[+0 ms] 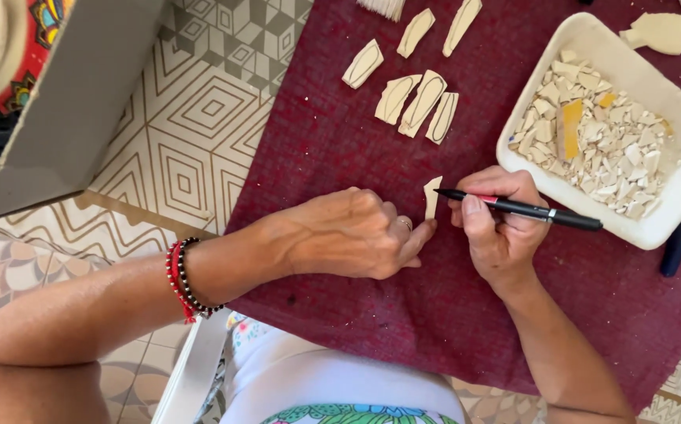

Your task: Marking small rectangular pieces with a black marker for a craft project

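Lap and patterned shirt (340, 392) sit closest at six o'clock, and just above them both hands meet over a dark red cloth (340, 141). Left hand (348, 233), with red and black bracelets (185, 280) at the wrist, pins a small pale shard (432, 196) down at the centre, fingertips pressed together on its lower edge. Right hand (497, 228) is closed around a black marker pen (525, 209), tip touching the shard's right edge. That piece looks light, stiff and brittle, likely sharp along its broken sides, so it is best held flat by the edges, as the fingers hold it now. At twelve o'clock lie more shards with dark outlines (419, 102) drawn on them. At two o'clock a white tray (591, 35) holds a heap of tiny broken chips (591, 137), one yellowish. The cloth is soft and should keep pieces from sliding. Beyond it, at ten o'clock, a geometric tiled floor (191, 118) and a grey board (73, 102) leaning in.
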